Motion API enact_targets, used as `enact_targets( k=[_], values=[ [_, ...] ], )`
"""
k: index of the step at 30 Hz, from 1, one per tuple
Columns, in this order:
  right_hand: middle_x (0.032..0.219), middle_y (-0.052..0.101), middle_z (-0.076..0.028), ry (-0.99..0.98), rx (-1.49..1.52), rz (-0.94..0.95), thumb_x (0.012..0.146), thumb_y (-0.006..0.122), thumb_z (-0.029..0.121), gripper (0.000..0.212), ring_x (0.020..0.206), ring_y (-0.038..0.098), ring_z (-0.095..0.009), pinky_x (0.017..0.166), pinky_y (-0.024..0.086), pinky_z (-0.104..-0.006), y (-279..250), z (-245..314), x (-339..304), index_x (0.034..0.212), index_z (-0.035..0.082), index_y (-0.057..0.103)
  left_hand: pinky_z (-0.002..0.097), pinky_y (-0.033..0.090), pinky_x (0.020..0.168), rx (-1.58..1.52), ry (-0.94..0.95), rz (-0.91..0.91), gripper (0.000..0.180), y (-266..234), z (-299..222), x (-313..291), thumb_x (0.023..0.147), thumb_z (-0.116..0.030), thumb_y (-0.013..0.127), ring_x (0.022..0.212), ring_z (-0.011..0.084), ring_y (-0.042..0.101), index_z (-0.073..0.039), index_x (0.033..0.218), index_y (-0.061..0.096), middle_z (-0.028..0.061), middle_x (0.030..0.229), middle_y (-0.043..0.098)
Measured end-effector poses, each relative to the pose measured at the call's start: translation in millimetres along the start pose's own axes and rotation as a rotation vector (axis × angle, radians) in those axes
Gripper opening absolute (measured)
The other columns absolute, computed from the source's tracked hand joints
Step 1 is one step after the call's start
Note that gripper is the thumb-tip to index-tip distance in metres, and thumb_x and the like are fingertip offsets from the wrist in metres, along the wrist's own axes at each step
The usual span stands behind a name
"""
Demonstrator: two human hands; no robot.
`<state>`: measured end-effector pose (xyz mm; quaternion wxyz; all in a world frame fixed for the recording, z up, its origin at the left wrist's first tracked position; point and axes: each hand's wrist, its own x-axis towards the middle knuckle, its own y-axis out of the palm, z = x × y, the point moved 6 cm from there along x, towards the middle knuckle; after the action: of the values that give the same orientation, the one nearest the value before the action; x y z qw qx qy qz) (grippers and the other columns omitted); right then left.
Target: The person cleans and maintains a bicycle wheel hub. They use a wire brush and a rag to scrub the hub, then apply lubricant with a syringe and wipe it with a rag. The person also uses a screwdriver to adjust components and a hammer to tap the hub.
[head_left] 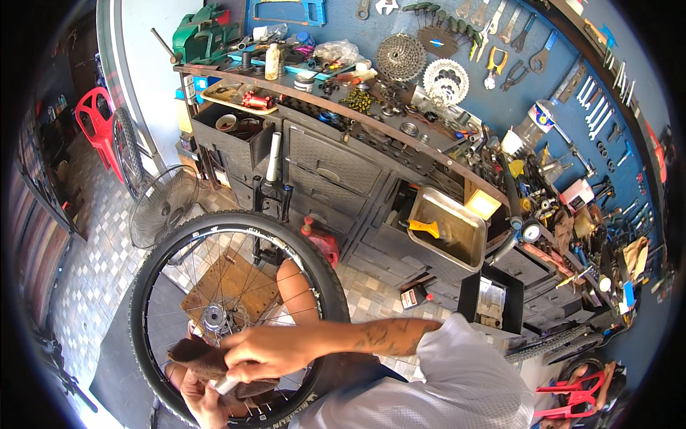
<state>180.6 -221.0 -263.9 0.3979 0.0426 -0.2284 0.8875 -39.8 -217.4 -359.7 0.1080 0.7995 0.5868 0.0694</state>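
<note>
A bicycle wheel (336, 286) with a black knobby tyre stands before me, its spokes and hub (214, 316) facing up toward my view. Over its lower part, my right hand (250, 352) is closed on a dark brown rag (194, 355), which hangs in folds around the fingers. Just below, my left hand (202, 402) pinches a short silvery cylindrical part (226, 385) against the rag. The far end of that part is hidden by the right hand's fingers and the cloth.
Behind the wheel are a wooden stool (229, 286), a suspension fork (274, 161) and a red bottle (321, 243). A crowded workbench (343, 107) curves along the blue tool wall. A metal tray (464, 247) with a yellow-handled brush (426, 228) juts out; a fan (164, 207) stands left.
</note>
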Motion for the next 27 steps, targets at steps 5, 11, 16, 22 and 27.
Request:
enact_targets(
  k=[5, 11, 16, 22, 27],
  values=[
    [0.115, 0.072, -0.015, 0.003, -0.399, -0.306, 0.112, 0.058, 0.032, 0.037, 0.106, 0.072, -0.025, 0.096, 0.058, -0.0391, -177, 22, -41, 0.13, 0.0, 0.067, 0.0423, 0.06, 0.097, -0.339, 0.246, -0.402, 0.036, -7, -57, -6, 0.104, -0.02, 0.062, 0.114, 0.0345, 0.07, 0.004, 0.129, 0.071, 0.0238, 0.126, 0.073],
    [0.117, 0.078, -0.017, -0.18, -0.598, -1.232, 0.11, 0.062, 0.026, 0.034, 0.095, 0.077, -0.023, 0.079, 0.063, -0.0327, -523, 113, -173, 0.133, 0.0, 0.063, 0.0444, 0.058, 0.098, -0.155, 0.199, -0.646, 0.048, -19, -85, 0, 0.101, -0.026, 0.061, 0.114, 0.0356, 0.067, 0.007, 0.136, 0.065, 0.0251, 0.127, 0.07],
    [0.108, 0.075, -0.026, 0.061, -0.855, -1.904, 0.098, 0.061, 0.023, 0.043, 0.085, 0.079, -0.028, 0.069, 0.066, -0.0361, -662, 174, -307, 0.119, -0.014, 0.061, 0.0458, 0.057, 0.097, 0.12, 0.17, -0.763, 0.051, -49, -74, 9, 0.104, -0.031, 0.06, 0.112, 0.0365, 0.068, 0.007, 0.137, 0.064, 0.0272, 0.127, 0.07],
    [0.09, 0.077, -0.016, 0.825, -1.064, -1.892, 0.088, 0.073, 0.072, 0.08, 0.061, 0.074, -0.02, 0.06, 0.061, -0.0317, -708, 175, -350, 0.108, -0.006, 0.076, 0.0476, 0.057, 0.096, 0.46, 0.144, -0.9, 0.055, -98, -70, -18, 0.108, -0.036, 0.058, 0.11, 0.0376, 0.069, 0.008, 0.14, 0.064, 0.0297, 0.127, 0.071],
    [0.09, 0.076, -0.018, 0.673, -1.03, -1.884, 0.092, 0.07, 0.069, 0.079, 0.075, 0.077, -0.025, 0.063, 0.061, -0.0346, -760, 167, -369, 0.108, -0.008, 0.077, 0.0473, 0.054, 0.104, 0.222, 0.097, -0.803, 0.054, -131, -71, -25, 0.107, -0.038, 0.063, 0.116, 0.0337, 0.069, 0.003, 0.142, 0.064, 0.0235, 0.132, 0.07]
  ],
)
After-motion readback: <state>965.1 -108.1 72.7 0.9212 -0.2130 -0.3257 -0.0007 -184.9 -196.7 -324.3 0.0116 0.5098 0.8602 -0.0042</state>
